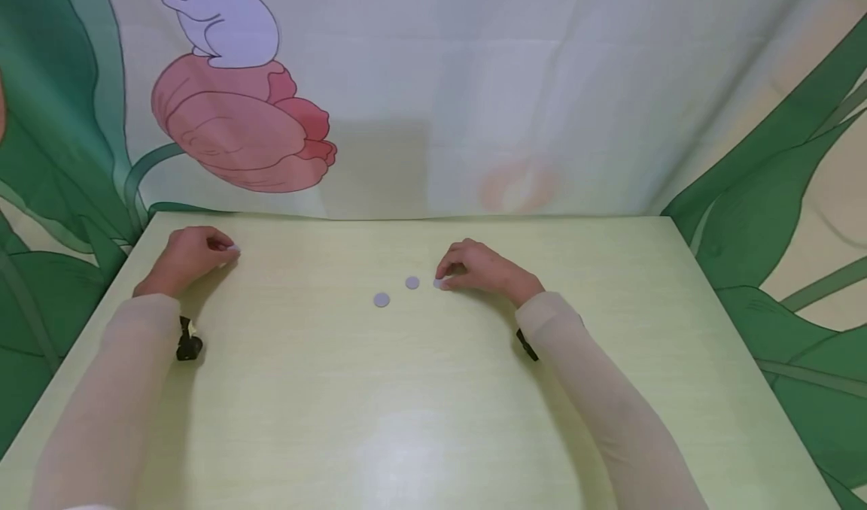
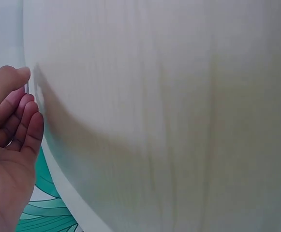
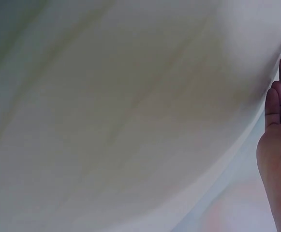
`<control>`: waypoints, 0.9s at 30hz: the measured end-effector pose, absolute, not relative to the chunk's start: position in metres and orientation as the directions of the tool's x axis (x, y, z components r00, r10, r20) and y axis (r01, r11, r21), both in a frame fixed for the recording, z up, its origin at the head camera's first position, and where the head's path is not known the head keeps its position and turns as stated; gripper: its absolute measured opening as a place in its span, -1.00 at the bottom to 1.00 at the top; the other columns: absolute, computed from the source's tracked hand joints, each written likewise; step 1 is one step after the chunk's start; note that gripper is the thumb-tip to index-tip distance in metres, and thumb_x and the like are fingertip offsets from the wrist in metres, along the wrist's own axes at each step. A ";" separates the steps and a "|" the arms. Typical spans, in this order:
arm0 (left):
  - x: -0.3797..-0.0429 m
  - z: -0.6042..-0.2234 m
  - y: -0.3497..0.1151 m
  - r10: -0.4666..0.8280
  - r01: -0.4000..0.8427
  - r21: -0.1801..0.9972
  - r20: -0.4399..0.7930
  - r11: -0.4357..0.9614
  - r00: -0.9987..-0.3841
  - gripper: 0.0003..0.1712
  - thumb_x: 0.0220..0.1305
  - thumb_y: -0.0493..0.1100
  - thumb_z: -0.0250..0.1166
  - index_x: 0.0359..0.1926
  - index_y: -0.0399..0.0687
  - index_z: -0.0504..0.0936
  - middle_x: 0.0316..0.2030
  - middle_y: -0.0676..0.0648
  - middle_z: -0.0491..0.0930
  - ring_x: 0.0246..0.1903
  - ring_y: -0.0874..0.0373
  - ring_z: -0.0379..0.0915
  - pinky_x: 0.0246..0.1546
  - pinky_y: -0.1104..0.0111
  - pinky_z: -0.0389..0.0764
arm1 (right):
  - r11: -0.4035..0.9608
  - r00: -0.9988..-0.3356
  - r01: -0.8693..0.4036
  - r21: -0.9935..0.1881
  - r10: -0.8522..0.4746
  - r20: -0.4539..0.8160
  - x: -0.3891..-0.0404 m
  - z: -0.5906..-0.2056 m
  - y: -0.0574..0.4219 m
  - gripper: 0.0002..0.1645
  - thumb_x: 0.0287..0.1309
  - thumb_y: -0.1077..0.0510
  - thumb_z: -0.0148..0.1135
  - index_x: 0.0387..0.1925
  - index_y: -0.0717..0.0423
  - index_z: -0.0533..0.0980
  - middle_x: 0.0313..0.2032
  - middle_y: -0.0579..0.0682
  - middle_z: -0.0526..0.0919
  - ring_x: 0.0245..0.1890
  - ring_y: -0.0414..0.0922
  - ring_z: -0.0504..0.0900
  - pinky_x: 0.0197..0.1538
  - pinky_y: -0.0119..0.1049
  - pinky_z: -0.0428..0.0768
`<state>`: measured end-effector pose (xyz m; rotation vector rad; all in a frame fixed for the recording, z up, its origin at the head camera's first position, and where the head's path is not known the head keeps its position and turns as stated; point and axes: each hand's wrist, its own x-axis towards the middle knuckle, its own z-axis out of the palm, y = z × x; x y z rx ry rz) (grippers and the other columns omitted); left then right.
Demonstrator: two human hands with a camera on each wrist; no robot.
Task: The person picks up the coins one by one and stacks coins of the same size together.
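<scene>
Two small grey-white round discs lie on the table, a left one [image 1: 381,300] and another disc [image 1: 412,283] just right of it. At the right of this pair, my right hand [image 1: 484,269] has thumb and forefinger on a third disc [image 1: 438,284], partly covered by the fingertips, at the tabletop. Far to the left, near the table's back left corner, my left hand [image 1: 193,254] pinches a small pale disc [image 1: 234,249] between thumb and fingertips. In the left wrist view only its thin edge shows between them. The right wrist view cuts off the right fingertips.
The pale wood-look table [image 1: 379,390] reaches back to a hanging printed cloth [image 1: 501,104] with a flower and an animal figure. Green leaf prints [image 1: 779,209] flank both sides. A black wrist device [image 1: 189,341] sits at the left cuff.
</scene>
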<state>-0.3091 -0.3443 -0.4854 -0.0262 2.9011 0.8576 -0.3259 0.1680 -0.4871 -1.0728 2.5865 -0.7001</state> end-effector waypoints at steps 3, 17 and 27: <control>-0.307 -0.483 -0.344 0.000 -0.064 0.555 -0.115 0.829 -0.993 -0.52 0.43 -0.02 0.29 0.11 -0.36 0.56 -0.05 -0.34 0.55 -0.07 -0.20 0.40 -0.01 -0.03 0.50 | 0.605 -0.690 -0.599 -0.525 -0.722 -0.046 -0.327 -0.487 0.167 -0.81 0.26 0.05 0.43 -0.12 -0.03 0.72 -0.13 -0.14 0.63 -0.04 -0.11 0.44 0.11 -0.26 0.44; -0.307 -0.465 -0.322 0.059 0.044 0.587 -0.007 0.808 -0.998 -0.57 0.39 -0.03 0.34 0.05 -0.32 0.63 -0.09 -0.29 0.61 -0.11 -0.13 0.47 -0.12 0.17 0.52 | 0.644 -0.755 -0.503 -0.577 -0.652 -0.069 -0.324 -0.484 0.162 -0.82 0.24 0.12 0.44 -0.14 0.06 0.73 -0.14 -0.07 0.66 -0.07 -0.14 0.60 0.09 -0.32 0.55; -0.309 -0.464 -0.313 0.100 0.102 0.575 0.036 0.812 -0.994 -0.62 0.35 -0.07 0.38 -0.02 -0.31 0.67 -0.17 -0.24 0.66 -0.15 -0.07 0.52 -0.25 0.35 0.51 | 0.657 -0.762 -0.492 -0.571 -0.642 -0.083 -0.325 -0.483 0.160 -0.83 0.25 0.13 0.43 -0.14 0.07 0.73 -0.13 -0.06 0.67 -0.09 -0.15 0.63 0.07 -0.34 0.58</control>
